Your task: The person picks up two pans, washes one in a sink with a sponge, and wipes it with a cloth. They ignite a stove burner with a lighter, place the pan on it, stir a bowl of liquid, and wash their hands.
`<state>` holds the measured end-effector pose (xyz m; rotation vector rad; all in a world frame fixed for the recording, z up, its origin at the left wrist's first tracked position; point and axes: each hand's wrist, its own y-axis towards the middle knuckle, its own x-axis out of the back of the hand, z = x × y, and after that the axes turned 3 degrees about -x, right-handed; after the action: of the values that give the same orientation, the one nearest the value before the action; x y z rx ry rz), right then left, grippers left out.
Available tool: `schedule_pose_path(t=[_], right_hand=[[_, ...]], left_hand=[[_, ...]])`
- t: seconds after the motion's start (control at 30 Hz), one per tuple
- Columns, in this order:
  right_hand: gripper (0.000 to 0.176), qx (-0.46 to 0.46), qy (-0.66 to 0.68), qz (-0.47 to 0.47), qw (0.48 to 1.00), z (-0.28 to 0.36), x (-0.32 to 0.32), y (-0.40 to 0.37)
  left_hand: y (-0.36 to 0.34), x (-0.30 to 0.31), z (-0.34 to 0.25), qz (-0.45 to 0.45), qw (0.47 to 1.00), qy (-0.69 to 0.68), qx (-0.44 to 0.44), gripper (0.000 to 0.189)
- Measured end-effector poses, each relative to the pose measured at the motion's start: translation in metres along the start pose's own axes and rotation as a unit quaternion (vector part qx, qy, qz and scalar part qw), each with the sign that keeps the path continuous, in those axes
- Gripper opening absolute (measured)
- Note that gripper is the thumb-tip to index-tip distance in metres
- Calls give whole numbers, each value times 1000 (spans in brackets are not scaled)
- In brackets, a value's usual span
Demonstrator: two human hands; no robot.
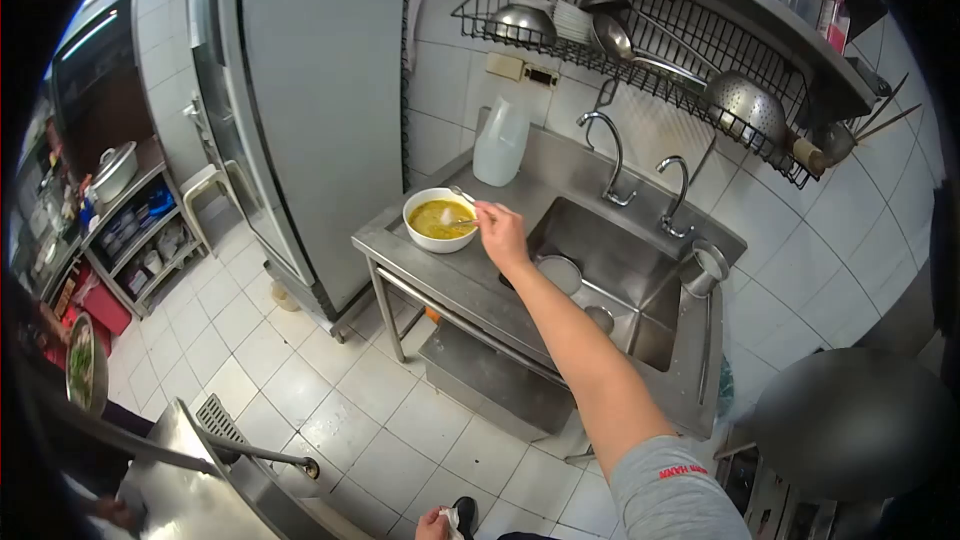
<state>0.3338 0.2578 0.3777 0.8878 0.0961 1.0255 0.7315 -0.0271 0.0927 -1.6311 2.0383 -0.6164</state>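
My right hand (503, 233) reaches out over the steel counter, fingers pinched around slim metal utensils (465, 223) that look like spoons. One end dips into the yellow soup (437, 225), and another sticks out over the far rim of the white bowl (414, 232). Something pale shows in the soup near the dipped end. The bowl stands upright on the counter's left part. Low at the bottom edge, my left hand (433, 523) is closed on a white cloth or tissue (453, 522), partly cut off by the frame.
Right of the bowl lies a steel sink (600, 245) with dishes and two taps. A translucent jug (502, 145) stands behind the bowl. Above hangs a wire rack (680, 60) of ladles and strainers. A fridge (320, 120) stands left; another person holds a bowl of greens (82, 365).
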Motion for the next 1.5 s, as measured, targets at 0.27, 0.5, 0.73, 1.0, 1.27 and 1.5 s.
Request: schedule_pose_path(t=[0.27, 0.5, 0.73, 1.0, 1.27, 1.5], right_hand=[[14, 57, -39, 7, 998, 30, 72, -95], [18, -210, -107, 21, 972, 138, 249, -360], [25, -485, -332, -91, 804, 289, 391, -667], [29, -604, -392, -433, 541, 477, 368, -885], [24, -555, -370, -663, 340, 549, 342, -972], [25, -400, -212, -834, 317, 546, 370, -1018]], left_hand=[[64, -2, 38, 138, 931, 337, -18, 40], [98, -55, 42, 364, 729, 572, -95, 30], [74, -186, 79, 472, 492, 700, -213, 22], [-9, -308, 170, 532, 224, 737, -351, 15], [-158, -373, 231, 627, 377, 603, -318, 16], [-163, -366, 286, 581, 151, 735, -316, 15]])
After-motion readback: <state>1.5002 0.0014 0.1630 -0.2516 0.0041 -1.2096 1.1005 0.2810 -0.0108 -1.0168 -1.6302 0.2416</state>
